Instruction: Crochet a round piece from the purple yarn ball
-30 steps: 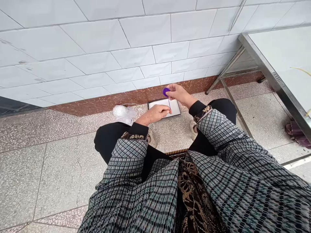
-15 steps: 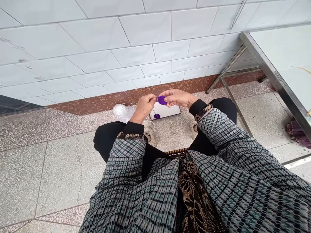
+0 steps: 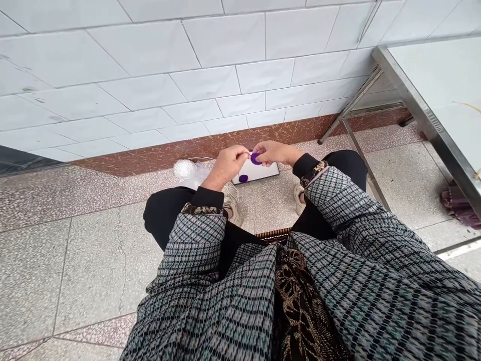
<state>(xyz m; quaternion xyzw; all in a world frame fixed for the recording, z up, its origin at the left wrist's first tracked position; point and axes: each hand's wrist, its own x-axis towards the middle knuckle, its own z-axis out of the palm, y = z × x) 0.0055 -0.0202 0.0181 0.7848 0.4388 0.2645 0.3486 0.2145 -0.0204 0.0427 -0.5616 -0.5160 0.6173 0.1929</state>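
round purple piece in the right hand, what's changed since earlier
The right hand, still gripping the round purple piece, has lowered slightly. The left hand has risen, fingertips now near that piece's edge. A second round purple piece, unseen at first, shows against the dark-rimmed white tray. Tray and shiny white bundle stayed put.

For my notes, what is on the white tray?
A purple piece seems to rest on the tray. The left hand and right hand hide much of its far side.

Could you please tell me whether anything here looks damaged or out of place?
Yes: an irregular, crack-like line crosses the terrazzo floor at left, unlike the straight joints. Small dark blemishes mark the wall tiles above. Nothing looks spilled around the purple round piece in the right hand.
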